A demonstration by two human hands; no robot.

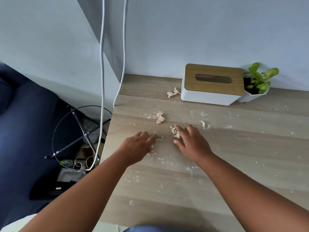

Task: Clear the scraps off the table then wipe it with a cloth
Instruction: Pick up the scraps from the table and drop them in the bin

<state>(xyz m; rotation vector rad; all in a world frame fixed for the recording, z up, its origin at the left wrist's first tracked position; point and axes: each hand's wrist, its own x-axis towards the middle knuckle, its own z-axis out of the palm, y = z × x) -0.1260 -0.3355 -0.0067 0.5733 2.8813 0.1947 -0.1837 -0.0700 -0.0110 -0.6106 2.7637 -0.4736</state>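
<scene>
Pale pink paper scraps and white crumbs lie scattered on the wooden table (234, 156). My left hand (138, 146) rests palm down, its fingertips touching a thin stringy scrap (158, 141). My right hand (192, 141) lies palm down with fingers spread, its index finger and thumb on either side of a shredded scrap (174, 132). A crumpled scrap (160, 118) sits just beyond both hands. Another crumpled scrap (173, 93) lies beside the tissue box, and a small white shred (202, 123) lies right of my right hand. No cloth is in view.
A white tissue box with a wooden lid (212, 83) stands at the back against the wall, a small potted plant (257, 82) at its right. Two white cables (102, 64) hang past the table's left edge. A wire stand (78, 136) and clutter sit on the floor left.
</scene>
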